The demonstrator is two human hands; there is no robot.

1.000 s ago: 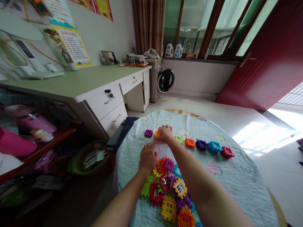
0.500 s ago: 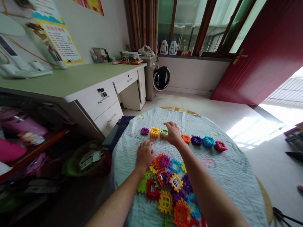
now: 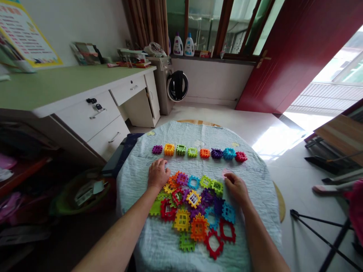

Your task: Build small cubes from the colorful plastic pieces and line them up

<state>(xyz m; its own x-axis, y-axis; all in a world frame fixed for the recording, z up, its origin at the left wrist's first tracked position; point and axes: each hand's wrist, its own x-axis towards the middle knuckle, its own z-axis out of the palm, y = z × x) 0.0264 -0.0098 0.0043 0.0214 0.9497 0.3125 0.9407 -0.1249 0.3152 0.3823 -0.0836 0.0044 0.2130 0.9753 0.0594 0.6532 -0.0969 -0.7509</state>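
Note:
My left hand (image 3: 159, 173) rests palm down on the cloth, loosely spread, at the upper left of a heap of interlocking plastic building-block panels. The heap includes a yellow panel (image 3: 182, 220), an orange panel (image 3: 199, 227) and a red frame (image 3: 214, 244). To the right of the heap, my right hand (image 3: 237, 187) lies on the cloth with fingers loosely bent and nothing visible in them. Beyond both hands stretches a row of small assembled cubes, from a purple cube (image 3: 157, 149) through a green cube (image 3: 181, 150) and an orange cube (image 3: 204, 153) to a red cube (image 3: 241, 156).
A pale blue cloth (image 3: 170, 245) covers the round table. Left of it stand a green-topped desk (image 3: 70, 81) and a bin (image 3: 76, 192). A washing machine (image 3: 166, 79) is farther back, door ajar. Black tripod legs (image 3: 317, 219) stand on the floor at right.
My right hand has left the row and come down to the right of the heap, uncovering green cubes. My left hand stays beside the heap. The view has swung to the right.

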